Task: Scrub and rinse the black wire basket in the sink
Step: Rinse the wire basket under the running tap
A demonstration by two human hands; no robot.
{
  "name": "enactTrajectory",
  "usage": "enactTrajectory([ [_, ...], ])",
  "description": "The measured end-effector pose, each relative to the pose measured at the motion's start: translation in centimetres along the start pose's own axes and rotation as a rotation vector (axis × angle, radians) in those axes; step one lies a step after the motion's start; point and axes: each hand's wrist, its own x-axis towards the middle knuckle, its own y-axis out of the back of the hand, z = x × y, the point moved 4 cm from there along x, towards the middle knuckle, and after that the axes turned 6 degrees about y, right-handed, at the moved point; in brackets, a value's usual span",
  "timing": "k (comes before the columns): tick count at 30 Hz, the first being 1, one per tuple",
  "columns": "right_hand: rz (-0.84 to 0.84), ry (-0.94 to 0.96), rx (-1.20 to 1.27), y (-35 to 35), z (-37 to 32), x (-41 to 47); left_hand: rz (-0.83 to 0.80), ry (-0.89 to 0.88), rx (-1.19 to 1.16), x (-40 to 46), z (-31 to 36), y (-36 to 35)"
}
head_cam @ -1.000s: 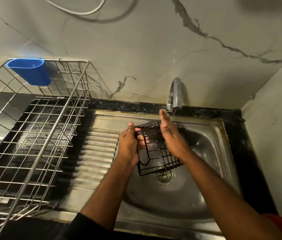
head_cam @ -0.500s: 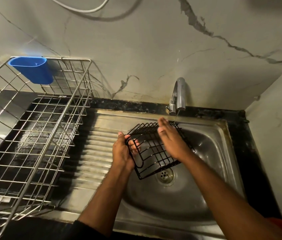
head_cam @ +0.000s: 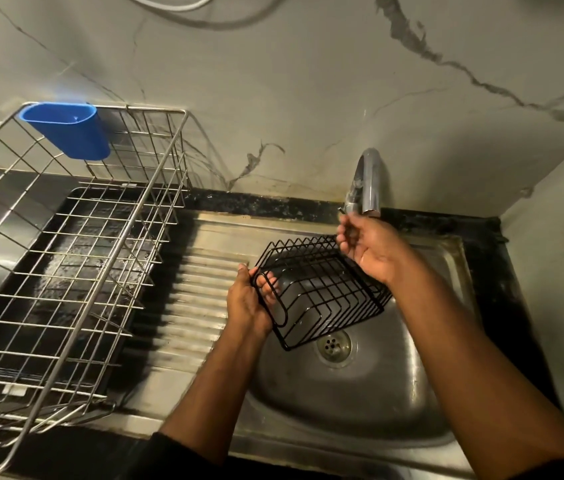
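Steel sink (head_cam: pixel 350 403) w/ ribbed drainboard on its left fills the lower middle; big silver wire dish rack (head_cam: pixel 66 271) sits on the counter left of it, empty as far as seen; black counter strip runs along the marble wall behind. Black wire basket (head_cam: pixel 322 292) is held tilted above the sink bowl, just above & left of the drain (head_cam: pixel 334 346), its open side facing up toward the wall. Left hand (head_cam: pixel 249 303) grips basket's left end, fingers curled thru the looped end wire; right hand (head_cam: pixel 370 247) is raised at basket's far right corner, just under the tap (head_cam: pixel 365 181), palm up, fingers loosely bent & holding nothing; can't tell if it touches the wire. Blue plastic cup (head_cam: pixel 69 129) hangs on the rack's back left corner.
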Motion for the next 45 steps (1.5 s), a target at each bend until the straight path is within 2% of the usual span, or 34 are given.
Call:
enactTrajectory([
  [2, -0.170, 0.051, -0.333, 0.2, -0.3, -1.4, -0.017, 0.029, -0.001, 0.7, -0.1, 0.3],
  [3, -0.182, 0.091, -0.423, 0.8, -0.4, -1.7, -0.017, 0.026, -0.012, 0.9, 0.0, 0.5],
  [4, -0.114, 0.147, -0.483, 1.6, -0.5, -1.7, -0.014, 0.023, -0.019, 1.2, 0.0, 0.6],
  [7, 0.299, 0.346, -0.821, 4.7, -0.6, -1.6, -0.045, 0.063, -0.024, 1.4, -0.4, 0.8],
  [9, 0.371, 0.356, -1.044, 5.5, 0.0, -2.4, -0.070, 0.106, -0.020, 1.0, -0.7, 0.7],
  [13, 0.398, 0.188, -1.151, 7.1, 0.4, -3.9, -0.064, 0.084, 0.035, 0.7, -0.7, 0.5],
  [16, 0.307, 0.042, -0.964, 7.5, 0.7, -4.0, -0.038, 0.063, 0.086, 0.9, -0.6, 0.4],
  [19, 0.251, -0.018, -0.789, 7.6, 0.7, -4.3, -0.042, 0.087, 0.146, 1.5, -0.2, 0.2],
  [21, 0.241, -0.023, -0.707, 8.0, 0.6, -4.3, -0.001, 0.093, 0.270, 2.1, 0.5, 0.3],
  [25, 0.267, -0.022, -0.307, 8.3, 1.0, -4.2, 0.032, 0.051, 0.545, 2.9, 2.0, 0.0],
  [30, 0.378, 0.125, -0.270, 8.2, 1.1, -3.6, 0.049, 0.069, 0.717, 3.2, 1.9, -1.1],
  [34, 0.432, 0.234, -0.265, 8.6, 0.7, -3.8, -0.037, -0.001, 0.818, 2.1, 0.2, -2.5],
  [38, 0.474, 0.319, -0.215, 9.2, 0.4, -4.5, -0.103, -0.146, 0.938, 1.8, -1.2, -3.8],
  [45, 0.444, 0.396, -0.174, 9.5, 0.1, -5.7, -0.051, -0.348, 1.003, 0.4, -2.2, -5.3],
])
